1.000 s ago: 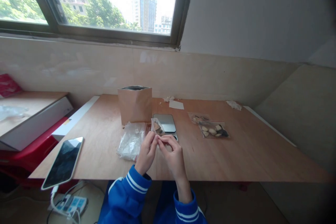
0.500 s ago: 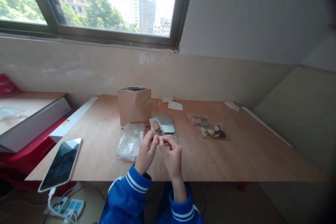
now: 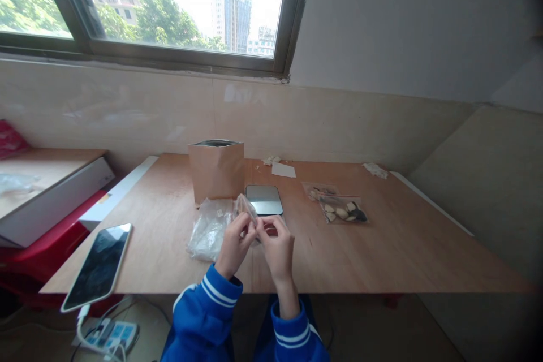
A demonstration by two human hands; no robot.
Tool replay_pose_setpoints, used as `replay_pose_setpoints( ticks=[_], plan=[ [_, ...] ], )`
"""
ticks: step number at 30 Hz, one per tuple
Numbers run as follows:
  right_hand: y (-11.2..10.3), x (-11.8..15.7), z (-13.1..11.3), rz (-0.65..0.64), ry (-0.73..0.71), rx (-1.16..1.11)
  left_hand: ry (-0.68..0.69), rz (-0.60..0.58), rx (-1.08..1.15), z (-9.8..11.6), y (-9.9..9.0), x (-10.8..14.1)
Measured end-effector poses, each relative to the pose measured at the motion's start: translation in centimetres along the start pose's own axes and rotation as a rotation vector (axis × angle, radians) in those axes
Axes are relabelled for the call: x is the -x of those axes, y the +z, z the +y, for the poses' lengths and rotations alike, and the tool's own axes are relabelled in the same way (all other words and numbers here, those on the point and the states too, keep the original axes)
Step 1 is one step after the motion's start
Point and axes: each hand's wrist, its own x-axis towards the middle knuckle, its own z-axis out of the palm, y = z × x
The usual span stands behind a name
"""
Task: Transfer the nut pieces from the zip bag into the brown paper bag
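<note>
Between my two hands is a small clear plastic bag (image 3: 245, 207), tilted, with its contents mostly out of sight. My left hand (image 3: 234, 242) pinches one side of its edge. My right hand (image 3: 276, 244) pinches the other side, fingertips close to those of the left. Just behind the hands lies a flat scale (image 3: 263, 199) with a silvery top. To the left of the held bag rests a pile of clear plastic bags (image 3: 207, 231). An upright brown paper pouch (image 3: 217, 172) stands behind that pile, its mouth open.
On the right lie a filled clear bag of pale and dark pieces (image 3: 341, 210) and another filled bag (image 3: 314, 189) behind it. A white card (image 3: 283, 169) and crumpled scraps (image 3: 375, 170) are at the back. A plugged-in phone (image 3: 98, 266) lies at the table's left front edge.
The small bag has tipped down and to the left between my fingers, so its contents show less and more of the scale shows. Both hands keep their pinch.
</note>
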Motion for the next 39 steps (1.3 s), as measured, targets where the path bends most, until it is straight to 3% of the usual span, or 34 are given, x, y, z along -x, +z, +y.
replay_pose_setpoints(
  ticks=[4,8,13,17,19,22,24,28,33,36,39],
  plan=[
    [-1.1,-2.4,1.3,0.302,0.130,0.003,-0.032,0.124,-0.048,-0.5,-1.0,0.6],
    [-2.0,-4.5,0.0,0.194,0.150,-0.162,-0.052,0.154,0.065,-1.4,-1.9,0.4],
    [-0.4,-6.0,-1.6,0.115,0.181,-0.320,-0.234,0.268,0.595,-3.1,-1.1,-1.6],
    [2.1,-6.4,-0.8,-0.105,0.222,-0.269,-0.530,0.111,1.020,-4.4,-0.6,-3.2],
    [3.1,-6.2,-0.7,-0.192,0.180,-0.162,-0.631,0.123,1.122,-5.0,-0.8,-3.5],
    [3.8,-5.7,-1.6,-0.174,-0.020,0.011,-0.713,0.193,1.145,-6.2,-0.9,-3.5],
    [3.9,-5.6,-2.6,-0.266,-0.126,0.070,-0.725,0.212,1.148,-7.1,-0.9,-3.3],
    [4.5,-6.5,-3.5,-0.669,-0.135,0.257,-0.683,0.264,1.217,-8.3,-0.7,-3.1],
    [6.2,-8.3,-3.0,-0.943,-0.213,0.417,-0.684,0.351,1.198,-8.8,-0.6,-3.0],
    [7.3,-8.6,-2.8,-1.050,-0.313,0.470,-0.676,0.383,1.192,-9.2,-0.6,-2.9],
    [8.3,-8.1,-2.6,-1.031,-0.419,0.660,-0.694,0.379,1.197,-9.6,-0.4,-2.8]
  ],
)
